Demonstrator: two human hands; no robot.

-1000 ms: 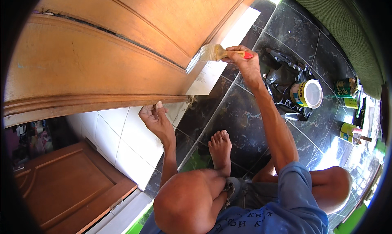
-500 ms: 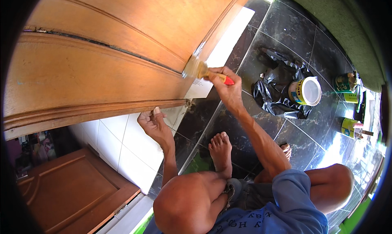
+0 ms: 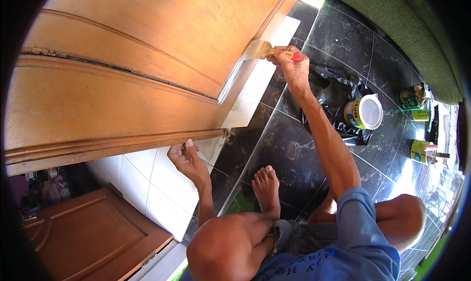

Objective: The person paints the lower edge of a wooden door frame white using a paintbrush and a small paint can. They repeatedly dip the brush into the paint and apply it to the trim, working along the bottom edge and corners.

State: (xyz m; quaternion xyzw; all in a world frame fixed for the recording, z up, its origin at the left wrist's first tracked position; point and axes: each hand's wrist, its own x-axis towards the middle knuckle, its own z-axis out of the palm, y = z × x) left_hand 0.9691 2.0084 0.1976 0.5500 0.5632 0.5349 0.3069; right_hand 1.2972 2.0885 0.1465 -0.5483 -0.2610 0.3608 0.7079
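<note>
In my right hand is a flat paintbrush with pale bristles and a red-tipped handle. Its bristles press on the bottom edge strip of an orange-brown panelled wooden door. A shiny wet streak runs along that strip, from the bristles back toward the dark gap between the panels. A white sheet lies along the door's bottom edge, on the floor side. My left hand has its fingers curled at the door's near side edge, the thumb tip against the wood; the undersides of the fingers are hidden.
On the dark tiles to the right, a paint can with a whitish top stands on a black plastic bag. Farther right are a green can and a yellow-green can. A brown door is at lower left.
My right hand and the paintbrush have moved up and right along the door's bottom strip, leaving a longer wet streak. My left hand stays at the door's edge.
</note>
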